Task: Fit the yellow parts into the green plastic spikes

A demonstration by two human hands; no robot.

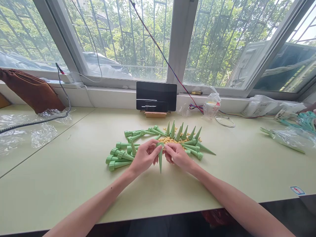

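Note:
My left hand (145, 157) and my right hand (177, 155) meet over the pale green table (74, 164), fingers pinched together on the wide top end of one green plastic cone spike (160, 158), whose tip points toward me. Just behind my hands lies a heap of small yellow pieces (170, 140). Several green spikes stand upright (184, 133) behind that heap. More lie flat to the left (118, 158) and to the right (201, 149).
A dark tablet (156, 95) with a phone on a wooden stand leans against the window ledge. A brown bag (33, 92) and a cable lie at the left. Plastic bags (211, 105) and packed green parts (288, 135) sit at the right.

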